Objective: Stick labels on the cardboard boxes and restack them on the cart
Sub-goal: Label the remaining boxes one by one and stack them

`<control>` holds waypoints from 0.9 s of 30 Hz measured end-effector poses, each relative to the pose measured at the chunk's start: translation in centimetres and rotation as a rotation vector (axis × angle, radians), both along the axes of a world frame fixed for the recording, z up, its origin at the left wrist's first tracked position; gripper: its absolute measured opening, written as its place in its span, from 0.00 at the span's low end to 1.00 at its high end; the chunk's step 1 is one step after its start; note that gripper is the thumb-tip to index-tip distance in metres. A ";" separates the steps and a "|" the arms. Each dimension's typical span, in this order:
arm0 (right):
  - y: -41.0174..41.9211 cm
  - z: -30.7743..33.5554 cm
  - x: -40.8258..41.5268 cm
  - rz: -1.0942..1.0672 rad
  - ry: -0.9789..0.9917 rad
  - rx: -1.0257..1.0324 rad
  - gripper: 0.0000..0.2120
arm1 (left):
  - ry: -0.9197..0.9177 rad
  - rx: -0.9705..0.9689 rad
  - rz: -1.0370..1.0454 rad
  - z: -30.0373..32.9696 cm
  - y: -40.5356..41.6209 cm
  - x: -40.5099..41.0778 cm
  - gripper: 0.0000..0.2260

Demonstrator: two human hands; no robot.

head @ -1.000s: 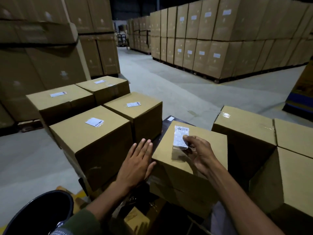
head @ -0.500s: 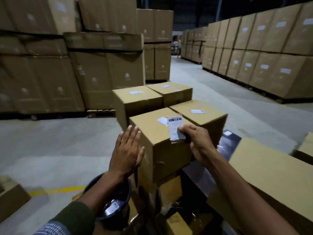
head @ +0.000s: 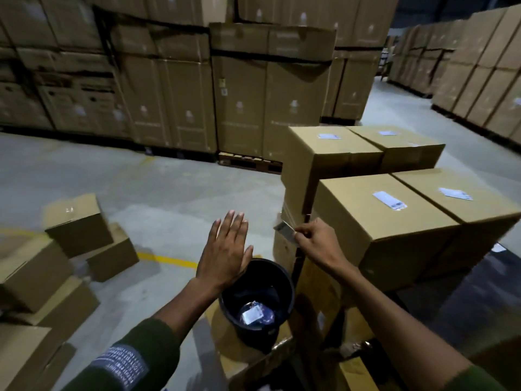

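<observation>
Cardboard boxes (head: 386, 221) stacked at right already carry white labels on their tops; several boxes on the floor (head: 76, 224) look unlabelled. The right hand (head: 315, 244) pinches a label (head: 286, 231) above the black bucket (head: 258, 300); the left hand (head: 225, 255) hovers flat and spread.

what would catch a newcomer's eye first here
The two hands mid-frame: the right hand pinches a small label beside the stacked boxes, the left hand spread flat and open above a black bucket. Right of them, four cardboard boxes already carry white labels on top.
</observation>
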State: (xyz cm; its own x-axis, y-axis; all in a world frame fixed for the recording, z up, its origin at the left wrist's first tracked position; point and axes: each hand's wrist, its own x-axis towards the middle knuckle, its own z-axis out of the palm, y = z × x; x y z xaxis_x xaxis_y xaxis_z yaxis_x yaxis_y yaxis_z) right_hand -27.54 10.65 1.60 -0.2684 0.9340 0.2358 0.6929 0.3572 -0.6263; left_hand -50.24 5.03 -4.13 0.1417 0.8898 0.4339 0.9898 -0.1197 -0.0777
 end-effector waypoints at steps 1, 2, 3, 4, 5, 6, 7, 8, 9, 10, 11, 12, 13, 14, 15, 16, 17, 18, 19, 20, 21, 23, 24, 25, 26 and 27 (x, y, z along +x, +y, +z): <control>0.3 -1.2 -0.8 0.016 -0.044 0.012 0.10 | 0.009 -0.015 0.006 -0.4 -0.1 -0.6 0.27; 0.5 -2.5 -1.4 0.032 -0.073 0.017 0.10 | 0.018 -0.027 0.010 -0.8 -0.2 -1.2 0.28; 0.6 -3.6 -1.8 0.043 -0.090 0.028 0.09 | 0.024 -0.035 0.012 -1.1 -0.4 -1.6 0.28; 0.6 -4.6 -2.3 0.047 -0.105 0.038 0.09 | 0.026 -0.042 0.012 -1.6 -0.4 -1.9 0.28; 0.6 -5.6 -2.7 0.050 -0.123 0.045 0.09 | 0.027 -0.049 0.012 -1.9 -0.4 -2.2 0.28; 0.4 -6.7 -3.1 0.059 -0.153 0.034 0.09 | 0.027 -0.060 0.011 -2.2 -0.5 -2.4 0.28; 0.2 -7.9 -3.4 0.080 -0.197 0.009 0.09 | 0.025 -0.070 0.009 -2.6 -0.5 -2.5 0.28; -0.1 -9.0 -3.6 0.117 -0.255 -0.028 0.09 | 0.021 -0.081 0.006 -2.9 -0.6 -2.5 0.28; -0.4 -10.2 -3.8 0.162 -0.316 -0.065 0.10 | 0.015 -0.090 0.005 -3.3 -0.7 -2.6 0.28; -0.7 -11.3 -4.0 0.201 -0.364 -0.093 0.10 | 0.010 -0.099 0.005 -3.5 -0.7 -2.6 0.28; -0.9 -12.2 -4.0 0.227 -0.391 -0.114 0.11 | 0.008 -0.107 0.004 -3.8 -0.8 -2.7 0.28; -1.2 -12.7 -3.9 0.236 -0.400 -0.129 0.10 | 0.009 -0.109 0.002 -4.1 -0.9 -2.7 0.28; -1.4 -12.9 -3.6 0.236 -0.399 -0.136 0.10 | 0.012 -0.110 0.000 -4.4 -1.0 -2.7 0.28; -1.7 -12.9 -3.3 0.231 -0.390 -0.143 0.10 | 0.013 -0.114 -0.006 -4.7 -1.1 -2.7 0.28; -1.9 -12.7 -3.0 0.225 -0.371 -0.143 0.09 | 0.014 -0.119 -0.013 -5.1 -1.1 -2.6 0.28; -2.1 -12.4 -2.6 0.209 -0.355 -0.141 0.08 | 0.015 -0.123 -0.025 -5.4 -1.1 -2.5 0.28; -2.4 -12.2 -2.0 0.183 -0.343 -0.131 0.08 | 0.018 -0.124 -0.039 -5.7 -1.0 -2.2 0.28; -2.7 -11.8 -1.6 0.156 -0.331 -0.117 0.09 | 0.024 -0.119 -0.053 -5.9 -1.0 -1.8 0.28; -3.0 -11.5 -1.1 0.131 -0.319 -0.099 0.10 | 0.028 -0.115 -0.072 -6.0 -1.0 -1.3 0.28; -3.4 -11.2 -0.6 0.111 -0.312 -0.077 0.11 | 0.033 -0.114 -0.091 -6.1 -1.0 -0.7 0.28; -3.8 -10.8 -0.1 0.090 -0.308 -0.054 0.12 | 0.038 -0.114 -0.108 -6.0 -0.9 0.0 0.28; -4.6 -10.1 0.9 0.061 -0.311 -0.018 0.13 | 0.045 -0.112 -0.130 -5.7 -0.8 1.3 0.28; -5.0 -9.6 1.5 0.049 -0.314 -0.002 0.14 | 0.047 -0.110 -0.142 -5.3 -0.8 2.1 0.29; -5.3 -9.2 2.2 0.036 -0.315 0.015 0.15 | 0.049 -0.108 -0.155 -4.9 -0.8 2.9 0.29; -5.7 -8.7 2.9 0.016 -0.316 0.038 0.16 | 0.052 -0.103 -0.173 -4.5 -0.8 3.8 0.30; -6.1 -8.3 3.7 -0.005 -0.316 0.068 0.17 | 0.054 -0.091 -0.191 -4.0 -0.8 4.7 0.30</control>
